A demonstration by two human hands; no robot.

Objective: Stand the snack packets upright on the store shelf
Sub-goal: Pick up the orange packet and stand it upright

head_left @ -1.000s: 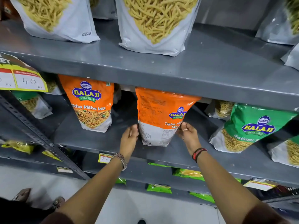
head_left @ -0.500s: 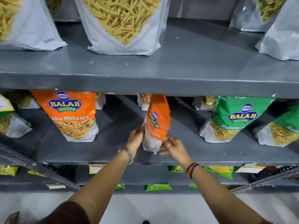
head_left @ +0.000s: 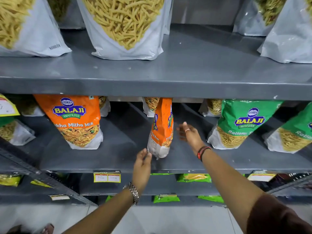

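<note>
An orange Balaji snack packet [head_left: 161, 132] stands upright on the middle grey shelf [head_left: 118, 159], turned edge-on toward me. My left hand [head_left: 142, 163] touches its white bottom corner with the fingertips. My right hand [head_left: 189, 133] hovers just right of the packet, fingers spread, not touching it. A second orange packet [head_left: 74, 120] stands upright to the left, face forward. Two green Balaji packets [head_left: 239, 124] [head_left: 293, 134] stand to the right.
Large white bags of yellow sticks [head_left: 125, 26] fill the upper shelf [head_left: 168, 86], which overhangs the packets' tops. More packets stand at the back of the middle shelf. Price tags [head_left: 107, 177] hang on the shelf edge. Green packets [head_left: 166, 198] lie on lower shelves.
The middle orange packet was turned from face-on to edge-on. My right hand let go of it and moved up and right; my left hand slid down to its bottom corner.
</note>
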